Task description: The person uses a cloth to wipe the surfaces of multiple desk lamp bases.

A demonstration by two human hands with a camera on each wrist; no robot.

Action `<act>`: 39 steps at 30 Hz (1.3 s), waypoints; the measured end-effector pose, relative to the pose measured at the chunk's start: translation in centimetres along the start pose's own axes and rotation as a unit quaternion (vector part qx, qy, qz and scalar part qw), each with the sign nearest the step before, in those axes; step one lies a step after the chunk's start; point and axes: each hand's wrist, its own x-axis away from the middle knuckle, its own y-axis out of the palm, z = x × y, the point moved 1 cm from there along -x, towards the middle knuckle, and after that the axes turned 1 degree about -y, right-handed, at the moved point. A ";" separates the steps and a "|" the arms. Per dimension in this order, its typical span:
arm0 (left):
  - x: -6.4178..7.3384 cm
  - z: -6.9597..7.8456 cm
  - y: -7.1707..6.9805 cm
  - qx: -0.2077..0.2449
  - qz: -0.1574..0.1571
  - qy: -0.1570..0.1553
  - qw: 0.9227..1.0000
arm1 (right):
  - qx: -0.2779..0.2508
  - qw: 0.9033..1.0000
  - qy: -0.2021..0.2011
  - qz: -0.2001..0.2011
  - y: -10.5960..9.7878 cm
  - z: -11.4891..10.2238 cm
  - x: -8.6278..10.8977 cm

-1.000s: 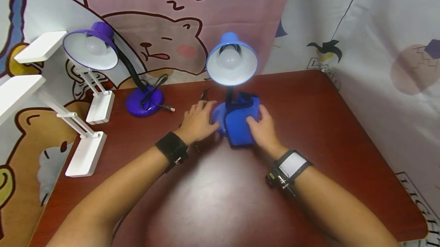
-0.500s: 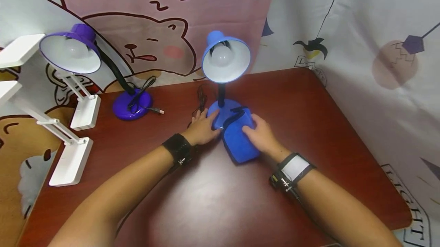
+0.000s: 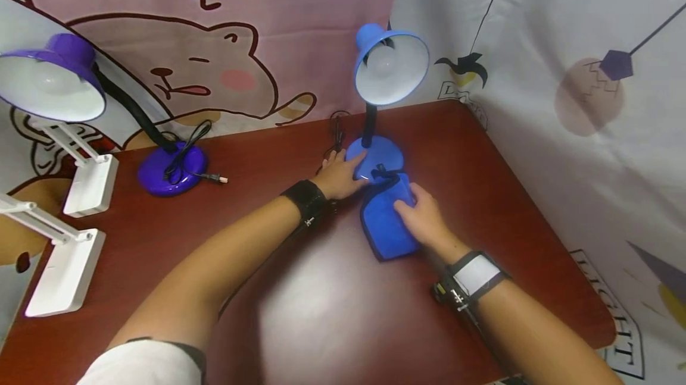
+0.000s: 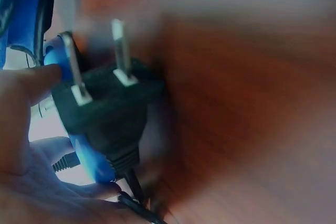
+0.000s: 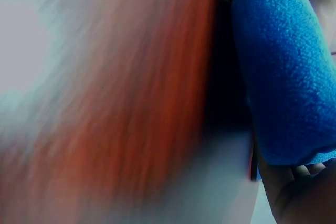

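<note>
A blue desk lamp [image 3: 389,146] stands near the back of the table, its white-lined shade tilted up on a black neck. My left hand [image 3: 340,175] rests at the left edge of its round base, fingers spread and fairly straight over the rim. In the left wrist view a black two-pin plug [image 4: 110,103] is beside this hand, in front of the base. A folded, fluffy blue cloth [image 3: 388,221] with dark edging lies in my right hand [image 3: 426,218], thumb on top, other fingers mostly hidden. The cloth's far end reaches the front of the lamp base.
Left of the blue lamp stands a purple desk lamp [image 3: 172,171] with its cord coiled on the base. Two white folding lamps [image 3: 66,275] are at the table's left edge. Printed fabric hangs behind and to the right. The brown table [image 3: 514,236] carries everything.
The blue lamp has shifted right and back on the table, with my left hand at its base. My right hand has drawn the cloth forward from the lamp's neck; the head view has turned right.
</note>
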 end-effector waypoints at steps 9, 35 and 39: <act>-7.5 6.4 1.8 -0.021 -0.026 0.012 0.999 | 0.017 0.999 0.041 0.010 -2.5 2.3 0.5; -12.3 11.8 0.2 -0.017 -0.035 0.039 0.998 | -0.005 0.997 0.081 0.012 -3.1 2.9 1.4; -9.3 7.6 -2.3 -0.021 0.007 0.072 0.997 | 0.009 0.998 0.065 0.006 -2.8 2.4 0.6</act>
